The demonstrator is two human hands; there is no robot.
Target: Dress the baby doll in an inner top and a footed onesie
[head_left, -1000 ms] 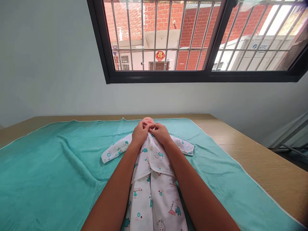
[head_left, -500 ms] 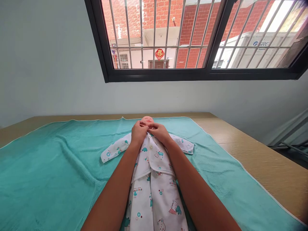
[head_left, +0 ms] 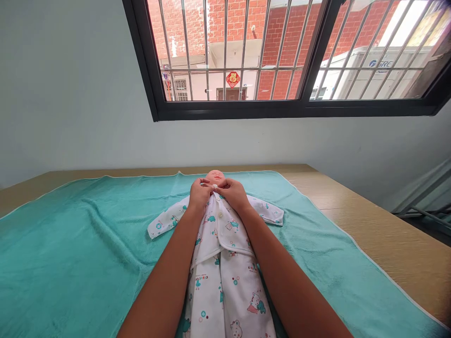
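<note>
A baby doll point(head_left: 215, 176) lies on its back, its head toward the wall, dressed in a white printed baby jacket point(head_left: 207, 244) with matching trousers point(head_left: 239, 291). The sleeves point(head_left: 167, 218) stretch out to both sides. At the neck, my left hand point(head_left: 200, 191) pinches one side of the jacket's collar. My right hand point(head_left: 230, 193) pinches the collar from the other side, fingertips nearly meeting the left ones. A fastened-looking button point(head_left: 220, 214) shows on the chest below. The doll's neck is hidden by my fingers.
A teal towel point(head_left: 88, 263) with a white edge is spread under the doll, with a fold on the left. It lies on a wooden table point(head_left: 380, 244) against a white wall point(head_left: 88, 136). A dark-framed barred window point(head_left: 232, 109) is above.
My hands have shifted slightly down and left at the collar, and the fingertips have drawn a little apart. White collar fabric now shows between them, and more of the doll's face is uncovered.
</note>
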